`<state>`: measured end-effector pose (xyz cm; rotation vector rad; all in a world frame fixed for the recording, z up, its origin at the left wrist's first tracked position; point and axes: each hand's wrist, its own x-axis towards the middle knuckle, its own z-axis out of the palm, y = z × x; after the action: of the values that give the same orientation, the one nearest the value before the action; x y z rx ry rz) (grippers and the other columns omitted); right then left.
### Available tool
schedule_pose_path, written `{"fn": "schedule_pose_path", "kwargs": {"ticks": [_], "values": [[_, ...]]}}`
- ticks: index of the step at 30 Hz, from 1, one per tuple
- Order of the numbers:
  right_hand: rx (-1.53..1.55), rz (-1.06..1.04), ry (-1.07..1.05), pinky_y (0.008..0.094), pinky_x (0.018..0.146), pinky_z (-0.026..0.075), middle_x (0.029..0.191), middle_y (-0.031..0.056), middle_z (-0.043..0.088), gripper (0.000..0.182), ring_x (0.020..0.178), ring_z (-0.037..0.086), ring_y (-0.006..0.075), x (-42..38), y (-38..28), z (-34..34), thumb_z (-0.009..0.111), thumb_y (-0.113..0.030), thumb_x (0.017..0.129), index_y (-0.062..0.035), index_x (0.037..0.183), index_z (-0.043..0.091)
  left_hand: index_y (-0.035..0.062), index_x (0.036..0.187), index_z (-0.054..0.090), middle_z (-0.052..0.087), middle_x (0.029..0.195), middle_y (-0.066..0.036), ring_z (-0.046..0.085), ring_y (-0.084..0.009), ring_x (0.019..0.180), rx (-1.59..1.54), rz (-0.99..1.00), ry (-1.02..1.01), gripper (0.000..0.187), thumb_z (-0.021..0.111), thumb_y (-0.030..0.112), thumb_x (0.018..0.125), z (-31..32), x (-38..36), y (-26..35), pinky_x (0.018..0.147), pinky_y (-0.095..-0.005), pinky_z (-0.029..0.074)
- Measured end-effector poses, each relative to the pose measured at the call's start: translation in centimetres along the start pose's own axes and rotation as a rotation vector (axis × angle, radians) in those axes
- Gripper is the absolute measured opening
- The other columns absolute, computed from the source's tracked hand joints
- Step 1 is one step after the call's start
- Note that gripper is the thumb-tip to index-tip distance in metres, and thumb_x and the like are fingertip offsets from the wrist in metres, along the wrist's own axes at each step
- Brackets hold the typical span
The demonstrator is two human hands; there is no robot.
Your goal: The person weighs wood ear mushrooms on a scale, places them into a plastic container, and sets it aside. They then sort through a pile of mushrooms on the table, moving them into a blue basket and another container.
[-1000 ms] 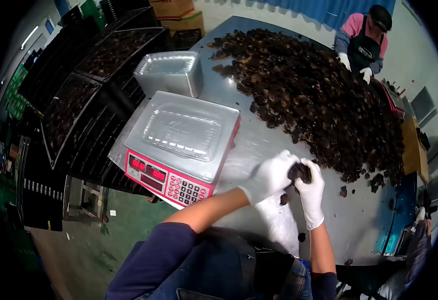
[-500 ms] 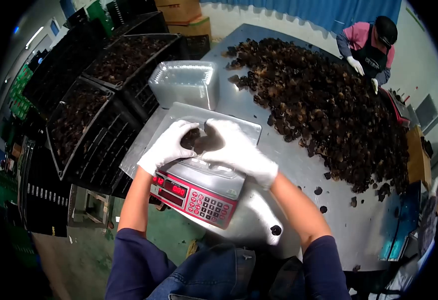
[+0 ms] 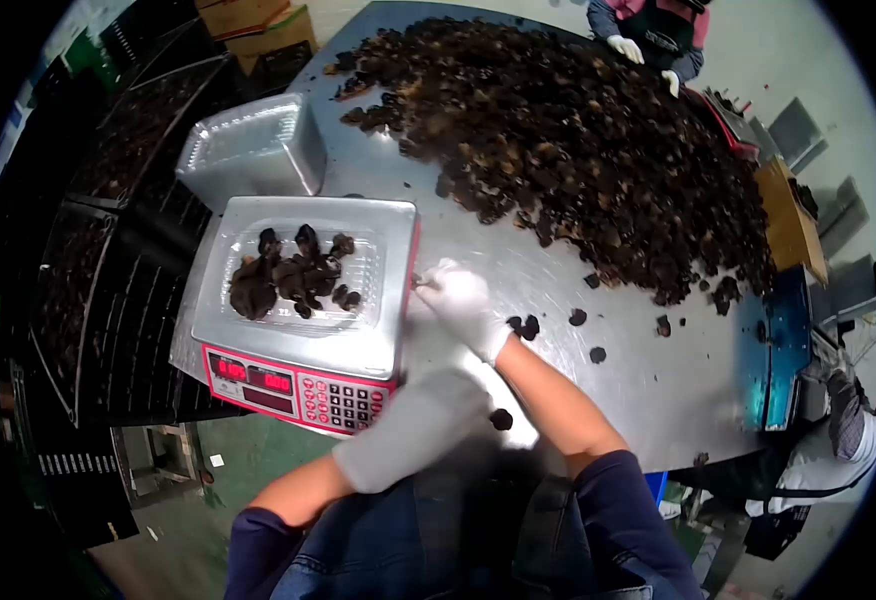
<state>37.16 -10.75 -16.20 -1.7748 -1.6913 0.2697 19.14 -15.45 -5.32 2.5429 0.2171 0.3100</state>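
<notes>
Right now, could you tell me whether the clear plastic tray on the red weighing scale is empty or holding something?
Holding something: the clear plastic tray on the red weighing scale contains a small cluster of dark dried pieces, covering only part of its floor.

A steel table fills the middle of the frame. Black crates stack along the left, with cardboard boxes at the upper left. Green floor shows at the lower left.

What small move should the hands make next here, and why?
Probably the right hand should reach to the big pile for more dark pieces. The clear tray on the scale looks only partly filled, and both hands seem empty, the left hand blurred.
</notes>
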Motion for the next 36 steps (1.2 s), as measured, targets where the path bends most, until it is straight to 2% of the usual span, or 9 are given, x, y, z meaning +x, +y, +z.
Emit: {"fn": "schedule_pose_path", "kwargs": {"ticks": [9, 13, 18, 24, 26, 29, 32, 33, 36], "values": [[0.309, 0.64, 0.323, 0.0203, 0.071, 0.046, 0.083, -0.0012, 0.062, 0.012, 0.077, 0.056, 0.0056, -14.3, 9.0, -17.0, 0.064, -0.008, 0.09, -0.0009, 0.099, 0.066, 0.0045, 0.101, 0.062, 0.06, 0.095, -0.012, 0.06, -0.028, 0.097, 0.008, -0.057, -0.207, 0.032, 0.073, 0.02, 0.075, 10.7, 3.3, -1.4, 0.078, -0.0393, 0.052], [0.131, 0.663, 0.255, 0.0309, 0.084, 0.052, 0.112, 0.0101, 0.066, 0.041, 0.093, 0.067, 0.0218, -20.3, 10.0, -15.5, 0.071, -0.012, 0.082, -0.0085, 0.122, 0.062, 0.0078, 0.102, 0.061, 0.059, 0.105, -0.013, 0.064, -0.0308, 0.088, 0.069, -0.488, 0.016, 0.024, 0.066, 0.018, 0.082, 8.8, 7.2, -1.8, 0.072, -0.0423, 0.054], [-0.098, 0.623, 0.074, 0.0377, 0.08, 0.053, 0.114, 0.0148, 0.056, 0.068, 0.09, 0.066, 0.0277, -16.4, 5.4, -15.4, 0.076, -0.018, 0.08, -0.0162, 0.142, 0.047, 0.0052, 0.125, 0.054, 0.052, 0.117, -0.02, 0.055, -0.0346, 0.109, 0.2, -0.422, 0.273, 0.049, 0.07, 0.025, 0.084, 12.1, 11.9, -2.8, 0.083, -0.0433, 0.05], [-0.146, 0.416, 0.216, 0.0376, 0.075, 0.051, 0.093, 0.0158, 0.064, 0.019, 0.084, 0.066, 0.0329, -13.0, 7.5, -12.6, 0.07, -0.011, 0.08, -0.0056, 0.098, 0.07, 0.0024, 0.108, 0.06, 0.054, 0.106, -0.019, 0.059, -0.0337, 0.1, -0.167, -0.404, 0.428, 0.024, 0.057, 0.02, 0.092, 16.0, 14.4, -3.6, 0.082, -0.0411, 0.051], [-0.073, 0.365, 0.229, 0.0358, 0.073, 0.051, 0.089, 0.0154, 0.064, 0.015, 0.079, 0.065, 0.0306, -12.3, 7.9, -11.8, 0.07, -0.004, 0.078, -0.0027, 0.093, 0.068, 0.0026, 0.102, 0.06, 0.054, 0.106, -0.019, 0.062, -0.0314, 0.094, 0.31, -0.263, 0.204, 0.018, 0.055, 0.008, 0.085, 15.9, 14.3, -4.5, 0.068, -0.0385, 0.057], [0.031, 0.407, 0.148, 0.035, 0.071, 0.051, 0.083, 0.014, 0.064, 0.012, 0.069, 0.064, 0.0264, -10.3, 6.7, -11.4, 0.07, -0.004, 0.079, -0.0017, 0.09, 0.069, 0.0033, 0.101, 0.06, 0.053, 0.107, -0.017, 0.06, -0.0299, 0.096, -0.414, -0.578, 0.411, 0.015, 0.054, 0.006, 0.088, 12.4, 13.7, -3.4, 0.08, -0.0381, 0.052], [0.226, 0.344, 0.109, 0.0288, 0.072, 0.049, 0.083, 0.01, 0.063, 0.013, 0.072, 0.061, 0.0185, -6.0, 0.6, -12.4, 0.07, -0.004, 0.08, -0.0003, 0.093, 0.069, 0.0035, 0.104, 0.059, 0.051, 0.112, -0.017, 0.058, -0.032, 0.098, -0.281, -0.351, 0.448, 0.019, 0.057, 0.004, 0.085, 0.3, 8.1, -0.6, 0.088, -0.0407, 0.047], [0.332, 0.248, 0.108, 0.0277, 0.072, 0.048, 0.084, 0.0093, 0.063, 0.013, 0.074, 0.061, 0.0176, -4.3, -1.6, -12.6, 0.07, -0.004, 0.081, 0.0001, 0.094, 0.069, 0.0061, 0.092, 0.06, 0.054, 0.101, -0.013, 0.06, -0.0298, 0.086, 0.31, -0.102, 0.79, 0.009, 0.056, 0.006, 0.084, 1.2, 7.4, -4.3, 0.077, -0.0411, 0.049], [0.439, 0.077, 0.059, 0.0281, 0.074, 0.049, 0.088, 0.0092, 0.063, 0.014, 0.079, 0.063, 0.0185, 0.8, -7.6, -11.5, 0.069, -0.006, 0.082, -0.0016, 0.095, 0.069, 0.0099, 0.098, 0.065, 0.054, 0.101, -0.011, 0.061, -0.0292, 0.089, 0.202, -0.442, 0.879, 0.016, 0.065, 0.007, 0.081, -7.3, 1.9, -6.4, 0.078, -0.0379, 0.051]]}}
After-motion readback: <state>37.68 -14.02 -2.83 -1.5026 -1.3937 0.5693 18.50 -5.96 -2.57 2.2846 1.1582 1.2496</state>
